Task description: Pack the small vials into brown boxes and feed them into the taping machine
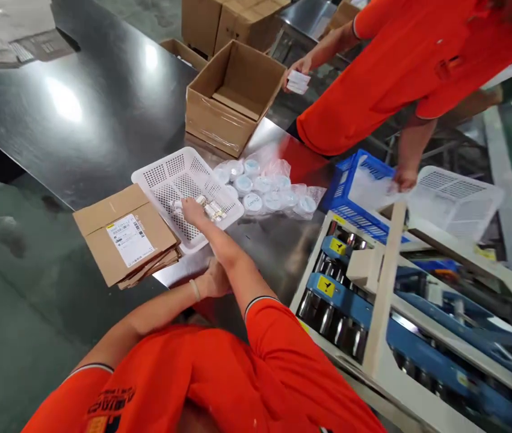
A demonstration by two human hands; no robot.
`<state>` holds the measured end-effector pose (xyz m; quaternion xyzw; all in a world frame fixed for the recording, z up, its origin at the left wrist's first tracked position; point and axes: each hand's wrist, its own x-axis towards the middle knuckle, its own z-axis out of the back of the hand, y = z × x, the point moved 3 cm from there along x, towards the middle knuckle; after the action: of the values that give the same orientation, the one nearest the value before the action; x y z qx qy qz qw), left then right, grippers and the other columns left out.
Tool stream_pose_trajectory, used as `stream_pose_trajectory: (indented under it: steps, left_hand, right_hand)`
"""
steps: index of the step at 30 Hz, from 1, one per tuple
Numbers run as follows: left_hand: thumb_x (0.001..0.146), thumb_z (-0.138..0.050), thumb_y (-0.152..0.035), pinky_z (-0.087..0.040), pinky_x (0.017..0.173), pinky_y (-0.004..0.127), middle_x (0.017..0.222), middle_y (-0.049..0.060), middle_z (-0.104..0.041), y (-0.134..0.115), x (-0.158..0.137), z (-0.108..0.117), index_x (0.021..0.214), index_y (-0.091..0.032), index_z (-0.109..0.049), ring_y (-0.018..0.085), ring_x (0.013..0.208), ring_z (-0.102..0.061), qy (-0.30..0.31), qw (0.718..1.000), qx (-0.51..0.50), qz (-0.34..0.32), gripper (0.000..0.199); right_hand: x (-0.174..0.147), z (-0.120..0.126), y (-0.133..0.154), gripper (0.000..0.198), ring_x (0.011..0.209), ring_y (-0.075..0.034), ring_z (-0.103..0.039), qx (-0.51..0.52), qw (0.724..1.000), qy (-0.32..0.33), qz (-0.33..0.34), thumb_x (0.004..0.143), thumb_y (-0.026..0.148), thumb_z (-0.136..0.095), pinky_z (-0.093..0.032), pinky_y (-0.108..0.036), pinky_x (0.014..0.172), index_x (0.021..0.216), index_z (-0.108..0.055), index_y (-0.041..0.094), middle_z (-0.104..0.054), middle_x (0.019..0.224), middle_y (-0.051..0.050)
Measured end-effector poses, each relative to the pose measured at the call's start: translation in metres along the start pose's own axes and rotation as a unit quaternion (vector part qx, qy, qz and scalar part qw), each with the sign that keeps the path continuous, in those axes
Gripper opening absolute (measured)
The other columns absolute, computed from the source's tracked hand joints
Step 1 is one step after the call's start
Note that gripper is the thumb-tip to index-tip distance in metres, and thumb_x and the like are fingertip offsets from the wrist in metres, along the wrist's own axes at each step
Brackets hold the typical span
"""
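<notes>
My right hand [192,211] reaches into a white perforated plastic basket [183,157], fingers curled closed. A small pale object shows at its fingertips, too small to make out. Beside it in the basket lie several small white-and-gold bottles [214,210]. My left hand [215,278], with a pale band on the wrist, is near the table edge below the basket. My right forearm partly covers it, and its fingers are hidden. A stack of flattened cardboard boxes [102,225] with a white label on top lies against the basket's left side.
Clear-wrapped round tubs [253,203] lie right of the basket, before an open cardboard box [219,123] on the metal table [115,102]. A roller conveyor machine [341,307] stands at right. Across it, a co-worker [373,78] holds white pieces near a blue crate [339,186].
</notes>
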<state>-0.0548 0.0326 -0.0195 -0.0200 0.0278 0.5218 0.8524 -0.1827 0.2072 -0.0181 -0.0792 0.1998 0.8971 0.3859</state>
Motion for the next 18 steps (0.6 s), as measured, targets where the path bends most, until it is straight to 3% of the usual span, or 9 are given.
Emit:
stream_pose_trajectory:
  steps: [1,2,3,4,7,9,11,14,18]
  left_hand:
    - [0.118,-0.005,-0.039,-0.033,0.122,0.081,0.085,0.016,-0.083,-0.004,0.001,0.001,0.085,-0.015,-0.085,0.032,0.109,-0.078,-0.010,0.999,-0.038,-0.037,0.090]
    - [0.115,-0.039,-0.042,-0.040,0.124,0.073,0.098,0.015,-0.086,-0.007,0.001,0.002,0.095,-0.021,-0.088,0.035,0.118,-0.076,-0.013,0.994,-0.081,-0.070,0.058]
    - [0.106,-0.063,-0.042,-0.043,0.125,0.071,0.110,0.015,-0.086,-0.009,0.000,0.002,0.104,-0.025,-0.089,0.037,0.122,-0.075,-0.010,0.988,-0.125,-0.090,0.031]
    - [0.099,-0.075,-0.041,-0.039,0.127,0.074,0.116,0.015,-0.085,-0.010,-0.001,0.002,0.110,-0.027,-0.088,0.038,0.121,-0.074,-0.004,0.982,-0.165,-0.093,0.023]
    - [0.098,-0.076,-0.037,-0.024,0.128,0.082,0.113,0.014,-0.082,-0.006,-0.006,-0.001,0.110,-0.024,-0.086,0.039,0.110,-0.073,-0.001,0.969,-0.237,-0.063,0.020]
    - [0.100,-0.072,-0.035,-0.020,0.127,0.083,0.109,0.014,-0.080,-0.005,-0.005,-0.001,0.106,-0.023,-0.085,0.038,0.106,-0.072,-0.005,0.966,-0.248,-0.071,0.019]
    - [0.101,-0.069,-0.035,-0.021,0.124,0.084,0.107,0.014,-0.079,-0.008,0.000,-0.001,0.102,-0.021,-0.085,0.037,0.104,-0.072,0.003,0.969,-0.229,-0.096,0.022]
    - [0.104,-0.064,-0.037,-0.021,0.121,0.085,0.106,0.014,-0.080,-0.018,0.012,0.003,0.101,-0.022,-0.086,0.034,0.102,-0.072,0.018,0.971,-0.200,-0.131,0.027]
    - [0.105,-0.062,-0.039,-0.016,0.121,0.086,0.110,0.013,-0.080,-0.023,0.022,0.007,0.104,-0.026,-0.087,0.035,0.105,-0.071,0.021,0.967,-0.210,-0.143,0.028]
  right_hand:
    - [-0.013,0.011,-0.013,0.030,0.118,-0.025,-0.067,0.005,1.000,-0.004,0.003,0.106,0.011,-0.058,-0.053,-0.035,0.103,0.135,-0.065,0.009,-0.071,0.141,-0.021]
    - [-0.032,0.023,-0.028,0.032,0.118,-0.026,-0.067,0.015,1.000,-0.013,0.008,0.107,0.014,-0.058,-0.053,-0.037,0.103,0.138,-0.066,0.011,-0.071,0.140,-0.020]
    - [-0.056,0.036,-0.045,0.033,0.118,-0.026,-0.068,0.030,0.999,-0.026,0.013,0.108,0.018,-0.059,-0.053,-0.037,0.104,0.140,-0.066,0.012,-0.073,0.137,-0.018]
    - [-0.086,0.049,-0.063,0.034,0.116,-0.026,-0.070,0.047,0.998,-0.043,0.017,0.108,0.020,-0.060,-0.053,-0.036,0.104,0.141,-0.067,0.014,-0.075,0.131,-0.016]
    - [-0.197,0.068,-0.105,0.032,0.105,-0.026,-0.075,0.061,0.996,-0.072,-0.009,0.106,0.026,-0.066,-0.055,-0.033,0.096,0.136,-0.074,0.019,-0.081,0.115,-0.011]
    - [-0.261,0.056,-0.115,0.025,0.097,-0.028,-0.078,0.022,0.998,-0.030,-0.057,0.102,0.026,-0.071,-0.057,-0.034,0.089,0.125,-0.080,0.020,-0.083,0.107,-0.013]
    - [-0.298,0.031,-0.114,0.017,0.093,-0.031,-0.081,-0.016,0.994,0.039,-0.105,0.096,0.024,-0.078,-0.059,-0.035,0.084,0.111,-0.085,0.018,-0.084,0.102,-0.017]
    - [-0.300,-0.002,-0.107,0.012,0.094,-0.036,-0.083,-0.035,0.982,0.097,-0.159,0.086,0.019,-0.087,-0.061,-0.035,0.084,0.096,-0.088,0.014,-0.085,0.098,-0.023]
    - [-0.278,-0.019,-0.107,0.015,0.099,-0.033,-0.083,-0.014,0.979,0.078,-0.188,0.093,0.021,-0.079,-0.061,-0.033,0.087,0.103,-0.088,0.014,-0.085,0.100,-0.021]
